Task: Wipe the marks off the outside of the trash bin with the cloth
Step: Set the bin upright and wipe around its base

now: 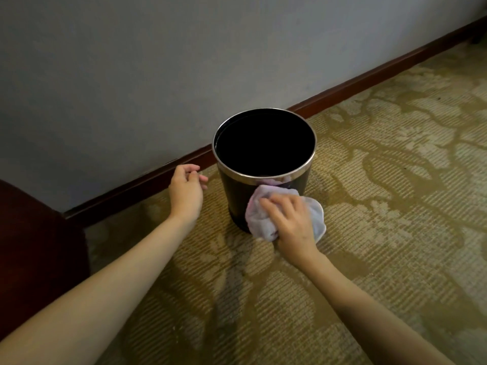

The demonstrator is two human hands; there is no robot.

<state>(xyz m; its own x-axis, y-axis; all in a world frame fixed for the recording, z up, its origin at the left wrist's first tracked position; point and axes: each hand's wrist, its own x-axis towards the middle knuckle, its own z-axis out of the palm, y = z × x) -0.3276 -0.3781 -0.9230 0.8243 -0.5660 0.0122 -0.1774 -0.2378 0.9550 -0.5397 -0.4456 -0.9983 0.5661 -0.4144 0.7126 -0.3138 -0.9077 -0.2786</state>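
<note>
While I am looking down at the carpet (pixel 369 233), the bin (pixel 237 196) is standing upright on it, its long axis running straight up and its open mouth pointing toward the ceiling. Its far side is sitting just beside the baseboard (pixel 369 83) at the foot of the wall (pixel 158 61); I cannot tell whether they are touching. My right hand (pixel 292 222) is pressing the cloth (pixel 259 225) against the near right face of the bin, below the shiny rim, with fingers curled over the bunched fabric and gripping it. The cloth is hanging down nearly to the carpet, and one fold is sticking out to the right of the hand. My left hand (pixel 185 191) is hovering just left of the bin, apart from it, fingers loosely curled and holding nothing. A dark wooden piece of furniture (pixel 39 246) is closing off the near left side, well apart from the bin. Open carpet is stretching away to the right and toward me.
</note>
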